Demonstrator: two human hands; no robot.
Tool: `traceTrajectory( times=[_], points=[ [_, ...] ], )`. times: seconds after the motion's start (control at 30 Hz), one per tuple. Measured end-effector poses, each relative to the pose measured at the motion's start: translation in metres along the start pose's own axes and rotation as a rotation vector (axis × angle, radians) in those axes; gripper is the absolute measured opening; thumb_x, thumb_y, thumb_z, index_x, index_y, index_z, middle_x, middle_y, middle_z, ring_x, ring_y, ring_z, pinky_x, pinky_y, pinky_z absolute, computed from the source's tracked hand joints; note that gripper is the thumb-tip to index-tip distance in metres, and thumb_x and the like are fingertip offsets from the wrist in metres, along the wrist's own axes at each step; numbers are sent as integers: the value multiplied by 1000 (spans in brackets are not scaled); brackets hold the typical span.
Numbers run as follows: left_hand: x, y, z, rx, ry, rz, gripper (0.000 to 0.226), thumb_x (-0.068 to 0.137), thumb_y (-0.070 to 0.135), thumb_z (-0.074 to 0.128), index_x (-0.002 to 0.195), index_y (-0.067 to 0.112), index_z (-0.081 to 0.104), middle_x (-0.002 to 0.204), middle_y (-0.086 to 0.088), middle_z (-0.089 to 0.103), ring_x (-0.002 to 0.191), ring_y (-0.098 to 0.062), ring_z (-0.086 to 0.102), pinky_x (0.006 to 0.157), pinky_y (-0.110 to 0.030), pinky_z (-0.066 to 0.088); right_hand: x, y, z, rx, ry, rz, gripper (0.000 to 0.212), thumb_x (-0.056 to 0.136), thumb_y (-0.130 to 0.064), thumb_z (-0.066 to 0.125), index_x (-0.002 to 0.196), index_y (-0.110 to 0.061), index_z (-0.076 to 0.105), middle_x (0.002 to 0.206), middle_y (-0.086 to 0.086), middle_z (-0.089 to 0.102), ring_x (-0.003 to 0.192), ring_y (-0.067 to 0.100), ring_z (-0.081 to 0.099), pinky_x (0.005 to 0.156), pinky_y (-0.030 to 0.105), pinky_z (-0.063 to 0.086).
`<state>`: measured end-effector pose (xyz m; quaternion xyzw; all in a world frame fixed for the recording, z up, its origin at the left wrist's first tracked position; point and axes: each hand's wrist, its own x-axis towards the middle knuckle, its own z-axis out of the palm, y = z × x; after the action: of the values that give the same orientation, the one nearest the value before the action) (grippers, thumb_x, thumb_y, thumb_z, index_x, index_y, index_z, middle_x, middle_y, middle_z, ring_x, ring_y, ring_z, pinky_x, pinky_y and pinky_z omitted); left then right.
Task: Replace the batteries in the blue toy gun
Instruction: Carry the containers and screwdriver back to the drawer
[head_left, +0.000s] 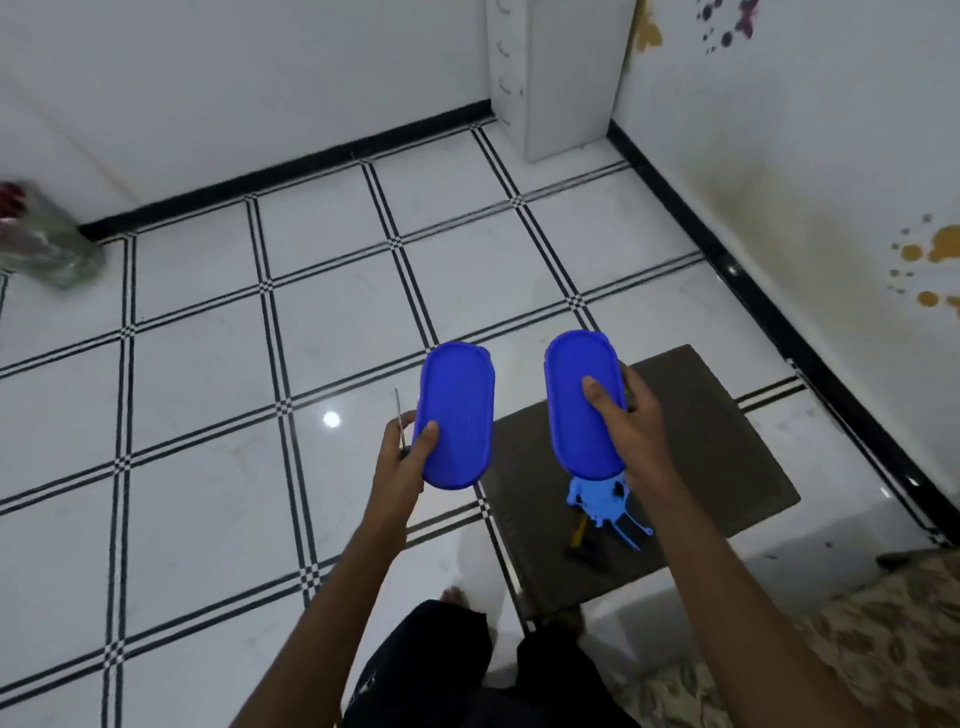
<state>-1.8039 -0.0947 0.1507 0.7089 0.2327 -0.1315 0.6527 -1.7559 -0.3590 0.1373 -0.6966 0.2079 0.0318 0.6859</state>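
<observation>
My left hand (405, 449) holds a blue oval lidded box (457, 415) with the thumb on its lid, and a thin screwdriver (399, 415) is pinned under the same fingers, its shaft pointing away from me. My right hand (631, 426) grips a second blue oval box (579, 395), thumb on top. The light blue toy gun (602, 501) hangs below that box and my right hand; how it is held is hidden. Something yellow and black (582, 543) shows just under the gun, over the mat.
A dark brown mat (727, 452) lies on the white tiled floor by the right wall. A clear plastic bottle (47, 244) lies at the far left by the skirting. A white cabinet (561, 78) stands in the corner. A patterned rug (857, 649) shows at bottom right.
</observation>
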Motion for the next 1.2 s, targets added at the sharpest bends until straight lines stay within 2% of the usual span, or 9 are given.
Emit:
traceTrajectory(
  times=[0.17, 0.33, 0.53, 0.63, 0.73, 0.87, 0.93, 1.07, 1.2],
  points=[
    [29, 28, -58, -61, 14, 49, 43, 91, 52, 54, 129, 35, 47, 125, -9, 59, 78, -12, 52, 60, -23, 42, 6, -30, 64, -32, 11, -11, 67, 80, -54, 71, 140, -31, 49, 126, -5, 60, 105, 14, 61, 73, 28, 55],
    [76, 47, -125, -104, 10, 80, 40, 90, 53, 57, 126, 39, 49, 127, -7, 59, 83, -15, 49, 63, -27, 41, 15, -49, 137, -58, 32, -43, 65, 80, -55, 71, 136, -29, 52, 128, -3, 61, 112, 21, 61, 89, 46, 56],
    [129, 78, -229, -73, -22, 133, 34, 88, 56, 57, 120, 46, 51, 120, 1, 62, 85, -12, 54, 63, -25, 44, 32, -81, 252, -16, 32, -69, 52, 78, -54, 73, 124, -32, 59, 115, -9, 67, 99, 16, 66, 68, 29, 58],
    [162, 104, -273, -96, -10, 160, 32, 89, 55, 56, 119, 45, 51, 120, 0, 63, 85, -14, 55, 64, -27, 44, 53, -102, 306, 5, 19, -76, 58, 77, -53, 75, 128, -32, 58, 115, -7, 68, 99, 18, 67, 71, 34, 60],
    [200, 127, -289, -136, 17, 153, 36, 90, 53, 56, 124, 41, 49, 125, 1, 60, 96, -17, 58, 66, -27, 47, 79, -118, 336, 9, 35, -80, 60, 77, -53, 75, 130, -32, 57, 114, -7, 68, 102, 20, 66, 79, 41, 60],
    [273, 160, -295, -135, -4, 151, 44, 90, 56, 54, 130, 38, 46, 130, -9, 56, 90, -32, 49, 74, -38, 50, 141, -134, 368, 8, 72, -97, 50, 78, -53, 74, 122, -35, 61, 112, -7, 68, 104, 21, 65, 84, 46, 59],
    [317, 178, -291, -112, -28, 147, 45, 91, 55, 53, 131, 37, 45, 131, -10, 55, 91, -34, 48, 72, -32, 46, 182, -140, 379, 6, 95, -90, 53, 78, -54, 74, 124, -35, 59, 115, -5, 66, 106, 22, 63, 87, 47, 58],
    [410, 222, -275, -114, -55, 150, 45, 90, 54, 55, 131, 39, 46, 128, -6, 58, 88, -18, 49, 68, -29, 43, 278, -158, 395, 17, 127, -82, 48, 78, -53, 74, 120, -37, 58, 116, -4, 65, 105, 22, 63, 86, 48, 57],
    [495, 277, -259, -97, -52, 112, 43, 88, 55, 58, 128, 41, 49, 123, -1, 61, 90, -17, 53, 70, -29, 44, 374, -190, 410, 40, 127, -25, 48, 77, -47, 78, 119, -38, 57, 117, 1, 65, 105, 24, 63, 85, 48, 58]
  ],
)
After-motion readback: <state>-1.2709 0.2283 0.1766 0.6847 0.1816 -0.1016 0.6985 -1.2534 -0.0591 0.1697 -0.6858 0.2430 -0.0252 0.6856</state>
